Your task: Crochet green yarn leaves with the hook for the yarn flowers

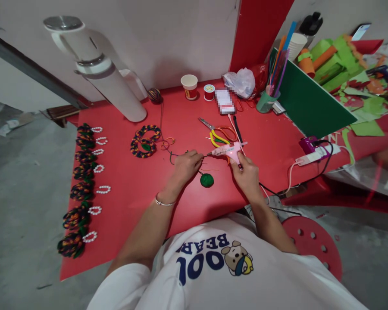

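Observation:
My right hand (246,171) is wrapped round the handle of a pink glue gun (229,151), whose nozzle points left. Close to the nozzle, my left hand (188,165) is pinched on something thin, which looks like yarn, mostly hidden by the fingers. A green yarn ball (207,180) lies on the red table between my hands. Left of my left hand rests a braided multicoloured yarn piece (144,141) with a green bit at its middle. Yellow-handled pliers (220,138) and orange-handled scissors (226,131) lie just behind the glue gun.
Finished-looking yarn bundles (80,190) and pearl loops (103,189) line the left of the red table (123,215). Behind are a large white flask (113,86), a paper cup (189,88), a phone (225,101) and a pen holder (267,101). A power strip (317,156) sits right.

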